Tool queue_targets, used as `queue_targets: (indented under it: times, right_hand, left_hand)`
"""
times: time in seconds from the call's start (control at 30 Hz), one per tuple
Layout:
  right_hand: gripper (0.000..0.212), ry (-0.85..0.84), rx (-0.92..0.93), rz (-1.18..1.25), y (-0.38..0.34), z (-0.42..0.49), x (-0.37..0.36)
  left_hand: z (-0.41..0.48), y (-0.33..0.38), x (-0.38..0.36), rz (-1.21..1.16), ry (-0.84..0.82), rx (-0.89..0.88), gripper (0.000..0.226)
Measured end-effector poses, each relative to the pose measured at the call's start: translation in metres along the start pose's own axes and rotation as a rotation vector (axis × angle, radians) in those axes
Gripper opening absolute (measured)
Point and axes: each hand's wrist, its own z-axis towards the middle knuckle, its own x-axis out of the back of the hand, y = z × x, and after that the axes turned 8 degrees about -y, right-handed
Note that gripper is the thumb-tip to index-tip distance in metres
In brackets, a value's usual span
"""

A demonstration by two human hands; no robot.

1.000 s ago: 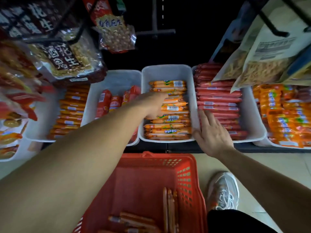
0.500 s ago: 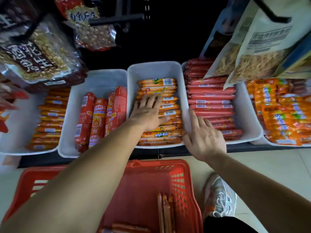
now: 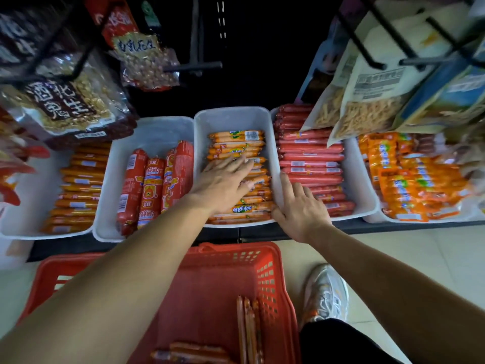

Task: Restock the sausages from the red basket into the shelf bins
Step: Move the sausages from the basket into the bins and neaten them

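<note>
A: Head view, near first: red basket (image 3: 265,271) on the floor holds a few thin sausages (image 3: 248,329). Camera has swung left since a second ago.

B: Hands?

A: Left hand (image 3: 223,182) now lies flat and open, grasping nothing, on the orange sausages in the middle bin (image 3: 232,118); before, it was curled. Right hand (image 3: 301,208) stays open on the bin's rim. Likely levelling the stack.

B: Obstacles?

A: Hanging snack bags (image 3: 367,101) overlap the red sausage bin (image 3: 360,185) behind.
</note>
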Motion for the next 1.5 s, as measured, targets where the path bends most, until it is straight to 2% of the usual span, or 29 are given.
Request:
queue_targets:
  times: [0.13,0.27,0.43,0.53,0.77,0.93,1.0,1.07,1.1,1.2,1.27,1.4,1.5]
  right_hand:
    - [0.074,-0.005,0.031,-0.22,-0.016,-0.021,0.049]
    - [0.07,0.005,0.109,-0.286,-0.051,-0.058,0.115]
    - [0.067,0.016,0.254,-0.464,-0.096,-0.115,0.163]
    - [0.066,0.009,0.268,-0.433,-0.114,-0.143,0.16]
    - [0.066,-0.169,0.27,-0.29,-0.144,-0.165,0.058]
    - [0.06,-0.459,0.249,-0.204,-0.15,-0.154,-0.053]
    - [0.06,-0.585,0.199,-0.162,-0.148,-0.148,-0.097]
    - [0.059,-0.644,0.096,-0.092,-0.144,-0.145,-0.138]
    - [0.065,-0.646,0.029,-0.047,-0.14,-0.145,-0.158]
    - [0.099,-0.536,-0.199,0.075,-0.131,-0.146,-0.21]
    - [0.109,-0.471,-0.289,0.11,-0.133,-0.146,-0.234]
    - [0.113,-0.389,-0.461,0.288,-0.146,-0.145,-0.244]
    - [0.11,-0.341,-0.43,0.344,-0.136,-0.141,-0.25]
  left_hand:
    - [-0.079,-0.002,0.026,-0.005,-0.034,0.019,0.064]
    - [-0.159,-0.003,0.045,-0.082,-0.075,0.149,0.067]
    - [-0.24,0.008,0.051,-0.168,-0.002,0.261,0.066]
    - [-0.273,0.012,0.033,-0.225,0.036,0.309,0.064]
    - [-0.317,0.008,-0.044,-0.335,-0.076,0.383,0.061]
    - [-0.319,-0.006,-0.117,-0.3,-0.282,0.403,0.058]
    - [-0.313,-0.012,-0.14,-0.311,-0.357,0.411,0.055]
    - [-0.304,-0.018,-0.163,-0.311,-0.396,0.404,0.057]
    - [-0.301,-0.021,-0.172,-0.295,-0.415,0.398,0.058]
    - [-0.287,-0.031,-0.201,-0.258,-0.46,0.382,0.057]
    - [-0.279,-0.041,-0.217,-0.282,-0.478,0.365,0.054]
    - [-0.267,-0.064,-0.246,-0.3,-0.503,0.385,0.066]
    - [-0.261,-0.075,-0.259,-0.308,-0.508,0.428,0.083]
